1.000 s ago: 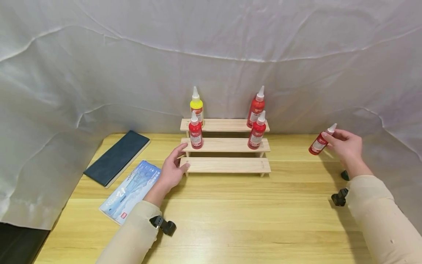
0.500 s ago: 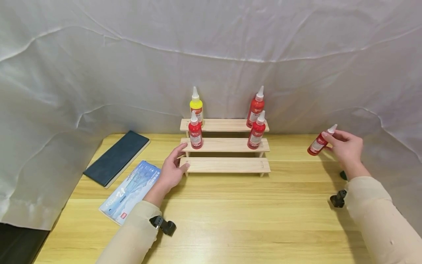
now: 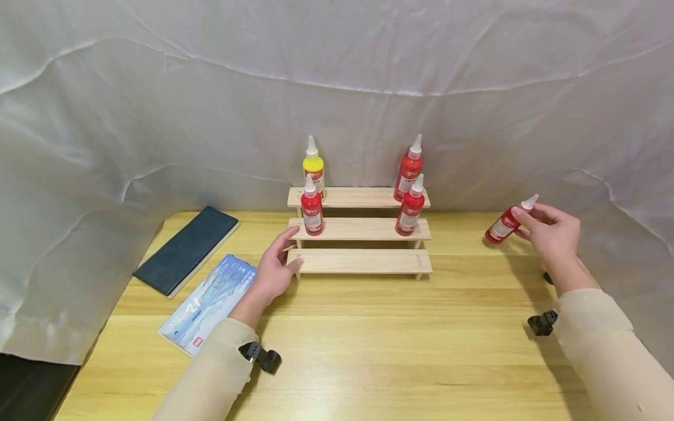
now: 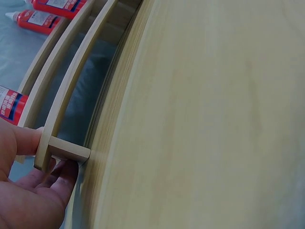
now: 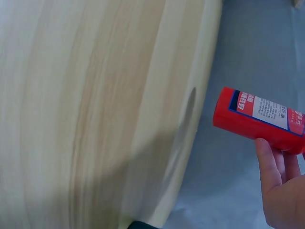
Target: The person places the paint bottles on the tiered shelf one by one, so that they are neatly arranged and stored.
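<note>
My right hand (image 3: pixel 553 231) grips a red squeeze bottle (image 3: pixel 502 227) with a white pointed cap near its upper end, holding it tilted right of the stand. In the right wrist view the bottle (image 5: pixel 262 117) shows its printed label, base toward the left. My left hand (image 3: pixel 274 269) holds the left end of a three-step wooden stand (image 3: pixel 363 261); in the left wrist view its thumb lies on the lowest board (image 4: pixel 71 86) and its fingers are below. A red bottle (image 3: pixel 312 213) and another red bottle (image 3: pixel 410 213) stand on the middle step.
The top step carries a yellow bottle (image 3: pixel 313 169) at left and a red bottle (image 3: pixel 408 172) at right. A dark notebook (image 3: pixel 186 251) and a blue booklet (image 3: pixel 210 304) lie on the wooden table (image 3: pixel 368 351) at left. Grey cloth (image 3: pixel 358 88) hangs behind.
The bottle in my right hand has tilted further, its base swinging a little to the left. My left hand stays on the stand.
</note>
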The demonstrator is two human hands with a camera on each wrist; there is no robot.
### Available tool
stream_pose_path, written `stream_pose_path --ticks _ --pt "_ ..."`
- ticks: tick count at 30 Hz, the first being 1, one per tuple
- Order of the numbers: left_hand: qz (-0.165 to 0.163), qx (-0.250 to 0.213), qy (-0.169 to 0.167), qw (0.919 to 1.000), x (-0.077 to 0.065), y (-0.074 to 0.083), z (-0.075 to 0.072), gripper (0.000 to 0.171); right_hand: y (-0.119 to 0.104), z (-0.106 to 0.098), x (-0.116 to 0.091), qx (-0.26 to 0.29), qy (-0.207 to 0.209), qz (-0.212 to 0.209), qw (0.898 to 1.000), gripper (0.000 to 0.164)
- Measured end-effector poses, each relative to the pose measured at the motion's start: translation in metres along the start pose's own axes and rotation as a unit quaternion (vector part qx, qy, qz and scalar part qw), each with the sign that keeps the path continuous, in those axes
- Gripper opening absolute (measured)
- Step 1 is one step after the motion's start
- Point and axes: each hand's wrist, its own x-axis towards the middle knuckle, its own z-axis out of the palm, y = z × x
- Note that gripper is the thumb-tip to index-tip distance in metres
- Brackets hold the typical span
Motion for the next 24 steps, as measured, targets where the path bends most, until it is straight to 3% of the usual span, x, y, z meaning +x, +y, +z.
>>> stream_pose_path --ticks 8,17,24 --pt "-0.001 -0.001 -0.001 1.0000 0.001 0.003 0.000 0.070 -0.012 0.009 -0.015 0.037 -0.012 -0.020 0.999 0.037" --pt "-0.005 0.004 0.001 1.0000 0.001 -0.001 0.000 0.070 -0.020 0.017 -0.035 0.025 -0.041 -0.035 0.998 0.045" --pt "-0.006 0.003 0.000 1.0000 0.000 -0.001 0.000 0.070 -0.020 0.022 -0.048 0.035 -0.064 -0.057 0.996 0.041"
